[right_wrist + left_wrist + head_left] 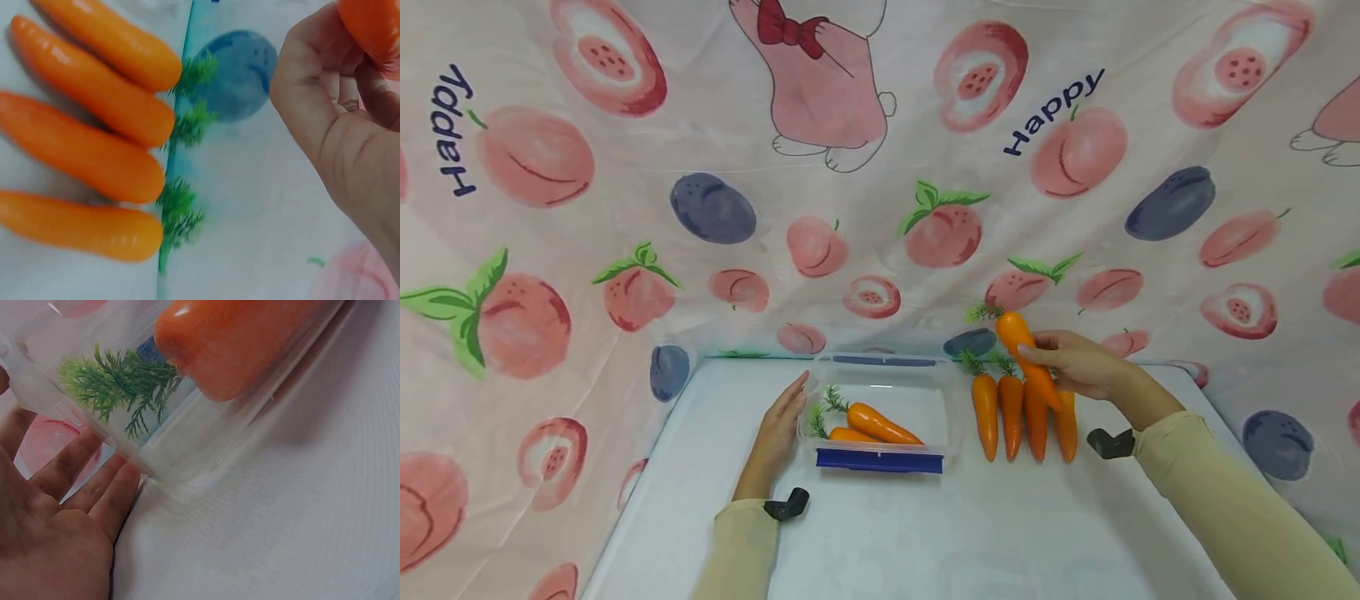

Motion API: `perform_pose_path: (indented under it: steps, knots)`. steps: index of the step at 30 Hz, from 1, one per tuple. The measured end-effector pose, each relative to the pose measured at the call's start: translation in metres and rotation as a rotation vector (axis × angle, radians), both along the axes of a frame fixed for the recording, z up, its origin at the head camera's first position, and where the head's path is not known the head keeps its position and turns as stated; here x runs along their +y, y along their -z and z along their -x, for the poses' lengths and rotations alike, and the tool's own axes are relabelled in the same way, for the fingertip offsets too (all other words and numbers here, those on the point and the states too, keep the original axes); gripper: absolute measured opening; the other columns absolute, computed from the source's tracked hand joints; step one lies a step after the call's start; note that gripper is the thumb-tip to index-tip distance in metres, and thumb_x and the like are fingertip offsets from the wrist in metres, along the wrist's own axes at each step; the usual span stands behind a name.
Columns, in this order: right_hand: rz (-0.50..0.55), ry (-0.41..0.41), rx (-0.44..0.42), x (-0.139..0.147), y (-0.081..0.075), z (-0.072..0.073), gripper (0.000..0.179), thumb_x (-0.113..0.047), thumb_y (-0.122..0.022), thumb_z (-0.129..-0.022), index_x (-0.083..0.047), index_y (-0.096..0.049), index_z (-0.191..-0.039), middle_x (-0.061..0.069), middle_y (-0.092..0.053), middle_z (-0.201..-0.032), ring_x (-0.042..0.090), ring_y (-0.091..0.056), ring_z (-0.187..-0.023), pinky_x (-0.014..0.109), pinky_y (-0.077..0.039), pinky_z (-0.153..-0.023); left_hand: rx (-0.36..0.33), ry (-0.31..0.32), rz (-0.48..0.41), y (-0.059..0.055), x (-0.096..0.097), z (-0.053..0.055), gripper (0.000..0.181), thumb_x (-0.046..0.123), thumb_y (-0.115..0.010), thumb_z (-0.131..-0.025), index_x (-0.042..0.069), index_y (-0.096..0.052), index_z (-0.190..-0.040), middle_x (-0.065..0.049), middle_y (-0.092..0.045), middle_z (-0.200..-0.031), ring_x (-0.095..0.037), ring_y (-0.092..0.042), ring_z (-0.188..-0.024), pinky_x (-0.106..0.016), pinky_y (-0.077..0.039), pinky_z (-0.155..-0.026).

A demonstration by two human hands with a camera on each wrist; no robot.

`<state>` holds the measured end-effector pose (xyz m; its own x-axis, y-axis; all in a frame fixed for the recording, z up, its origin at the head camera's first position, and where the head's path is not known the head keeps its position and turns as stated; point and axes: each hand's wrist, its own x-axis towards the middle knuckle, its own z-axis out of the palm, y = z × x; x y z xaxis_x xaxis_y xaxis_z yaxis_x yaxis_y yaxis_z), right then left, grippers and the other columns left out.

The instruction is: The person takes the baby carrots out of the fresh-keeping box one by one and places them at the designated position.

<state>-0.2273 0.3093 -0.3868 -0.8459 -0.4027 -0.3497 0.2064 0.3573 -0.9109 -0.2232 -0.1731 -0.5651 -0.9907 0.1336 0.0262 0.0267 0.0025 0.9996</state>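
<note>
My right hand pinches a carrot with a green tuft, raised above a row of several carrots lying side by side on the table. The right wrist view shows that held carrot only in part, at the top corner. A clear plastic box with blue clips stands left of the row, and two carrots lie inside it. Against the box's left wall rest the fingers of my left hand, straight and spread. Through the wall, the left wrist view shows a carrot and its green leaves.
The white table runs back to a hanging cloth printed with peaches and a rabbit. A blue clip flap sticks out from the front of the box. A dark wrist camera sits below my right wrist.
</note>
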Motion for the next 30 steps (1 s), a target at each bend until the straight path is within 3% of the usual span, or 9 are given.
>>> perform_pose_path:
  steps: [5,13,21,28,30]
  knots:
    - [-0.012,0.052,-0.002,0.023,0.002,-0.005,0.072,-0.038,-0.051,-0.108,0.006,-0.023,-0.157,0.018,-0.045,-0.142,0.028,-0.049,-0.126,0.064,-0.043,-0.112,0.008,-0.001,0.018,-0.003,0.002,-0.001,0.05,0.038,-0.045,-0.11,0.026,-0.041,-0.158,-0.005,-0.029,-0.168,-0.029,-0.019,-0.158,-0.054,-0.016,-0.129]
    - [-0.018,0.141,-0.033,0.058,0.023,-0.008,0.078,-0.043,-0.049,-0.107,0.003,-0.015,-0.161,0.023,-0.031,-0.157,0.04,-0.04,-0.137,0.063,-0.045,-0.111,0.004,-0.007,0.028,-0.005,0.002,-0.001,0.05,0.042,-0.045,-0.109,0.028,-0.042,-0.157,-0.003,-0.029,-0.168,-0.028,-0.019,-0.158,-0.054,-0.016,-0.129]
    - [-0.027,0.2,0.005,0.083,0.047,-0.015,0.076,-0.045,-0.047,-0.108,0.006,-0.018,-0.157,0.012,-0.04,-0.14,0.032,-0.045,-0.127,0.056,-0.051,-0.106,-0.005,-0.006,0.012,-0.004,0.002,-0.001,0.05,0.038,-0.045,-0.11,0.026,-0.04,-0.158,-0.002,-0.029,-0.168,-0.027,-0.019,-0.158,-0.051,-0.016,-0.13]
    - [-0.042,0.245,-0.012,0.102,0.068,-0.02,0.083,-0.05,-0.045,-0.107,0.003,-0.011,-0.162,-0.006,-0.054,-0.126,0.024,-0.051,-0.124,0.047,-0.055,-0.102,-0.006,-0.001,0.001,-0.003,0.001,0.0,0.05,0.041,-0.046,-0.109,0.028,-0.041,-0.157,-0.003,-0.028,-0.169,-0.028,-0.019,-0.158,-0.053,-0.016,-0.129]
    - [-0.051,0.267,-0.024,0.107,0.074,-0.021,0.085,-0.051,-0.046,-0.106,0.003,-0.011,-0.162,-0.006,-0.057,-0.124,0.025,-0.052,-0.124,0.044,-0.055,-0.101,-0.009,-0.003,0.001,-0.003,0.001,0.0,0.05,0.042,-0.046,-0.109,0.029,-0.042,-0.157,-0.003,-0.029,-0.168,-0.028,-0.019,-0.158,-0.054,-0.016,-0.129]
